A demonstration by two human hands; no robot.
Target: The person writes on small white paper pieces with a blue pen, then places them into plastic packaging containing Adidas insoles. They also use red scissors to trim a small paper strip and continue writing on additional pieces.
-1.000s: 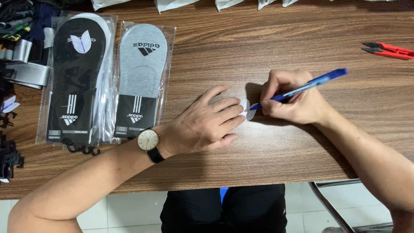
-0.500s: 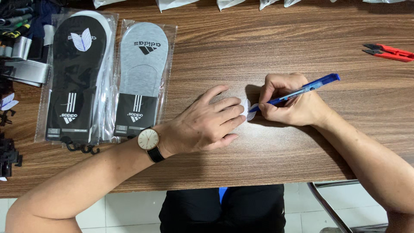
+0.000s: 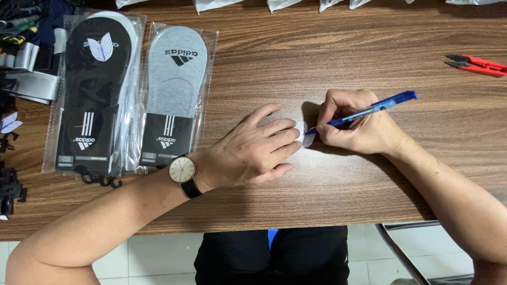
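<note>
Down on the wooden table (image 3: 338, 58), the left hand (image 3: 248, 150) lies flat and open, palm down, its fingertips pressing on a small white paper tag (image 3: 303, 132) that peeks out between the two hands at about the centre of the view. The right hand (image 3: 354, 124) sits just at 3 o'clock of that tag, fingers curled tight around a blue pen (image 3: 369, 111); the pen's tip touches the tag while its barrel slants up toward 2 o'clock. A wristwatch (image 3: 182, 170) with a pale round face and a dark strap sits on the left wrist. Out at 9 o'clock from the hands, near the watch, two clear plastic packets lie side by side, their edges touching: a packet of grey socks (image 3: 177, 95) closest to the left hand, and a packet of black socks (image 3: 97, 95) beyond it. Farther toward 9 o'clock, at the table's edge, a heap of dark hangers and grey straps (image 3: 21, 79) is only partly in view. Well apart, at 2 o'clock near the frame's border, red thread snips (image 3: 475, 65) rest on the table.
</note>
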